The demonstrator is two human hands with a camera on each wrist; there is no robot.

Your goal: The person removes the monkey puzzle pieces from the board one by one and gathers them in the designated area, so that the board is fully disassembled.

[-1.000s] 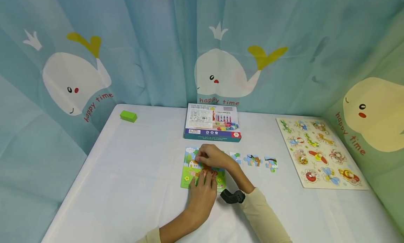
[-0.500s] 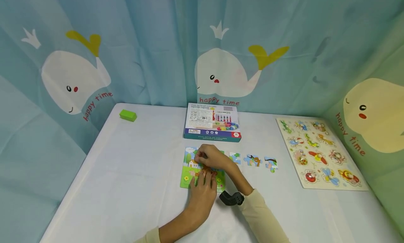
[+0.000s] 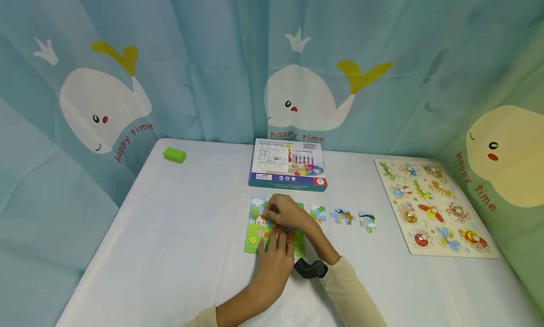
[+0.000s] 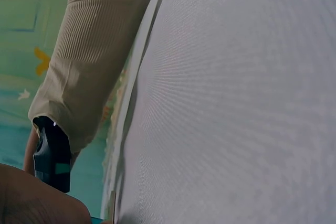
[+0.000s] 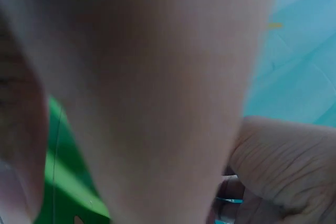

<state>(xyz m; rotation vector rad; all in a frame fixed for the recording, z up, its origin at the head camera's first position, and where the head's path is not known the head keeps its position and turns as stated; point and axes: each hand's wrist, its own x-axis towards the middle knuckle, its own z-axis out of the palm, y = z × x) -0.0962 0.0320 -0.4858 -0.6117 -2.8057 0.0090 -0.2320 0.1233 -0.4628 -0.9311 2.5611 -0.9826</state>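
In the head view a jigsaw puzzle (image 3: 252,242) with a house, trees and green grass lies on the white table. My left hand (image 3: 275,265) rests on its lower part with fingers extended and spread. Above it, my right hand (image 3: 289,211) bends over the upper middle, thumb and fingertips pinched together near the printed house. They seem to pinch a puzzle piece, mostly hidden under the hand. Loose puzzle pieces lie in a row to the right: a sky piece (image 3: 318,213), a squirrel-like piece (image 3: 342,216) and a branch piece (image 3: 367,221).
Behind the puzzle lies a bead-toy box (image 3: 289,164). A wooden insect peg board (image 3: 433,209) occupies the table's right side, and a green block (image 3: 174,155) sits far left. Whale-print curtains (image 3: 204,72) surround the table. A black wrist camera (image 3: 311,269) hangs by the right sleeve.
Both hands stay almost where they were on the puzzle. The whole head view shifts slightly sideways; the loose pieces keep their places on the table.
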